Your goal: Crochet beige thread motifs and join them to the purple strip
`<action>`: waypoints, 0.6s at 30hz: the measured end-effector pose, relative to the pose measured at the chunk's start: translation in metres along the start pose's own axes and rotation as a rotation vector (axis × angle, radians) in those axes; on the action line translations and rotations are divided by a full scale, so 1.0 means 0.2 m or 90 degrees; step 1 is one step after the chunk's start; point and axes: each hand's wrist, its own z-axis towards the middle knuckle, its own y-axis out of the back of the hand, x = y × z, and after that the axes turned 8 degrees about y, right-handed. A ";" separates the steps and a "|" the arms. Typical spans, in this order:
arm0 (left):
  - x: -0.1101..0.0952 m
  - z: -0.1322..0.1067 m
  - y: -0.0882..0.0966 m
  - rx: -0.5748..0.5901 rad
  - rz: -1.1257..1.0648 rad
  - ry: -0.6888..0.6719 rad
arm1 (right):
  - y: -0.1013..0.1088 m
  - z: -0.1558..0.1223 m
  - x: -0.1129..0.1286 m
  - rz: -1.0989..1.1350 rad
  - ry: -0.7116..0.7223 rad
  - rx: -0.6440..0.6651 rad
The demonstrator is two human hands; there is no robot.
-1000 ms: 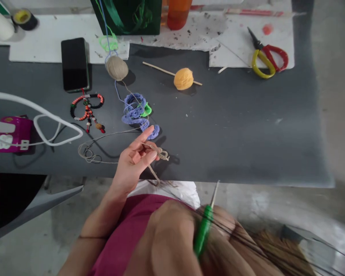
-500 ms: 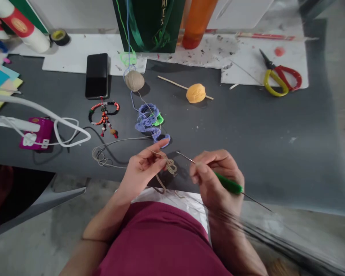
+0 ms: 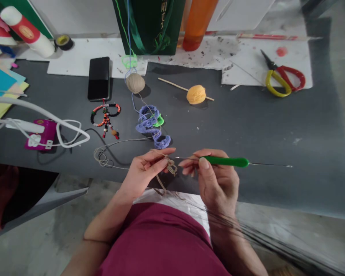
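Observation:
Between thumb and fingers, my left hand point(image 3: 145, 168) pinches a small beige crochet piece point(image 3: 171, 167), with its index finger stretched out and yarn running over it. My right hand point(image 3: 217, 178) grips a crochet hook point(image 3: 228, 161) by its green handle. The hook's left tip lies just beside the beige piece; a second thin metal end sticks out to the right. Beige yarn point(image 3: 103, 155) runs in loose loops left of my left hand, and a ball of beige yarn point(image 3: 135, 83) sits farther back. A purple crocheted strip point(image 3: 149, 124) with a green bit lies beyond my hands.
Behind my hands lie a phone point(image 3: 99, 78), a beaded bracelet point(image 3: 105, 115), a yellow yarn ball point(image 3: 196, 94) on a stick and scissors point(image 3: 284, 78). A purple power adapter point(image 3: 43, 134) with white cables is at left. A green bag point(image 3: 149, 30) and an orange bottle point(image 3: 198, 25) stand at the back.
My right hand has turned the crochet hook from a downward slant to nearly level, its tip now closer to the beige piece. My left hand keeps its pinch on the piece.

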 end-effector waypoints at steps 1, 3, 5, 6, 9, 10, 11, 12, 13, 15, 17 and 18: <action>0.00 0.00 0.00 0.004 -0.010 0.017 | 0.00 0.00 0.00 0.005 0.004 0.004; 0.00 0.00 -0.01 0.015 -0.031 0.047 | -0.01 0.01 0.01 -0.002 0.038 0.022; 0.00 0.00 -0.01 0.029 -0.048 0.061 | -0.01 0.02 0.01 -0.023 0.082 0.034; 0.00 0.00 -0.01 0.036 -0.053 0.064 | 0.00 0.02 0.01 -0.028 0.098 0.039; 0.00 0.01 -0.01 0.043 -0.069 0.070 | 0.00 0.02 0.01 -0.013 0.097 0.051; 0.00 0.01 -0.01 0.043 -0.073 0.071 | 0.01 0.02 0.01 -0.006 0.090 0.053; 0.00 0.01 -0.01 0.042 -0.075 0.070 | 0.01 0.02 0.01 -0.002 0.084 0.053; 0.00 0.01 -0.01 0.043 -0.076 0.068 | 0.00 0.02 0.00 -0.002 0.083 0.051; 0.00 0.01 -0.01 0.043 -0.075 0.065 | 0.00 0.02 0.00 -0.005 0.085 0.050; 0.00 0.01 -0.01 0.044 -0.069 0.059 | 0.00 0.02 0.00 -0.015 0.100 0.053; 0.00 0.00 -0.01 0.041 -0.056 0.054 | 0.00 0.03 0.00 -0.031 0.115 0.059; 0.00 0.00 -0.01 0.039 -0.046 0.051 | -0.01 0.03 0.00 -0.041 0.119 0.061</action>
